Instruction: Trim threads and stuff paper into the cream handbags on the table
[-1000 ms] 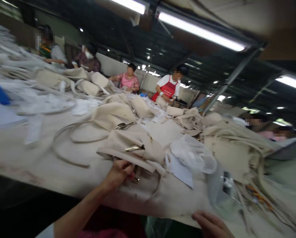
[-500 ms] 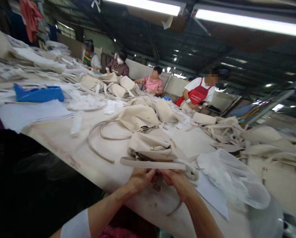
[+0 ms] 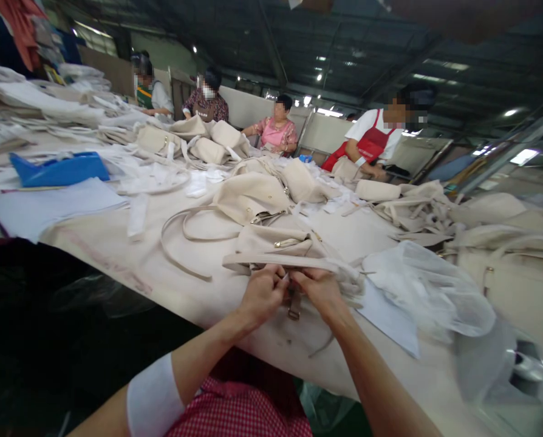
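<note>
Close in front of me, a beige handbag lies on the table, its gold zip showing. A flat handle arches across its near side. Just under that handle my left hand and my right hand meet, fingers pinched together. Between and below the fingertips hangs a short strap with a gold buckle. Both hands appear closed on this strap, though their fingers hide most of the grip. A tiny white bit shows at the left fingertips. Behind lies another beige handbag with a long looped strap.
A clear plastic bag and white paper lie to the right, by a stack of beige bags. A blue tape dispenser sits at left on the table. Several co-workers sit or stand along the far side.
My view has tipped downward and shifted slightly. Both hands have moved up a little and stay together under the handle; the gold buckle now hangs more plainly below them.
</note>
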Action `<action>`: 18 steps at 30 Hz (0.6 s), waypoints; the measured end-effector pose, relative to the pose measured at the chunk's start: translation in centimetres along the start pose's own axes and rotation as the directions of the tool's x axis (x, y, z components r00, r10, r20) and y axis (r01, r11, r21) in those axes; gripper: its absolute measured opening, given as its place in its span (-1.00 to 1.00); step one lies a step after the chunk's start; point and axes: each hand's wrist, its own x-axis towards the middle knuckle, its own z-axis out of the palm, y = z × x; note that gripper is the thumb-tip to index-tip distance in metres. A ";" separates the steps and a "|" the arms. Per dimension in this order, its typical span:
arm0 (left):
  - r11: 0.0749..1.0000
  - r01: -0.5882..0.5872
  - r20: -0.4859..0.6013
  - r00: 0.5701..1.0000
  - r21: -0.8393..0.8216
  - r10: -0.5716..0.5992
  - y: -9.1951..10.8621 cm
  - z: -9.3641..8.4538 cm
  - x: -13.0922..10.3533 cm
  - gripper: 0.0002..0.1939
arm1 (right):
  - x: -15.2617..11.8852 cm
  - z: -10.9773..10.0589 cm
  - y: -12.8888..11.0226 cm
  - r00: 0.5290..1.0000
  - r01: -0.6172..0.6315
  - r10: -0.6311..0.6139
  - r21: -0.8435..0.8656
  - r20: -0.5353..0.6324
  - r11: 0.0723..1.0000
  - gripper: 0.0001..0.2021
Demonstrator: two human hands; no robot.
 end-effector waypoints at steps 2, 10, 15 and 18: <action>0.980 -0.101 -0.036 0.993 0.172 0.108 0.3 -0.2 0.0 -0.85 | 0.4 -0.3 -0.2 1.000 -0.013 0.014 -0.030 0.020 0.999 -0.72; 0.744 -0.404 0.111 0.904 0.532 0.412 -0.3 -0.4 0.1 -0.54 | 0.8 -1.0 -0.8 0.995 -0.012 0.020 -0.090 0.094 0.996 -0.73; 0.935 -0.191 0.054 0.982 0.298 0.184 0.6 -0.6 0.7 -0.72 | 0.8 -0.8 0.0 0.994 0.011 -0.002 -0.088 0.108 0.996 -0.75; 0.960 0.196 0.126 0.977 -0.202 -0.173 1.4 -0.8 1.2 -0.82 | 0.7 -0.8 0.5 0.992 0.019 -0.010 -0.074 0.128 0.997 -0.80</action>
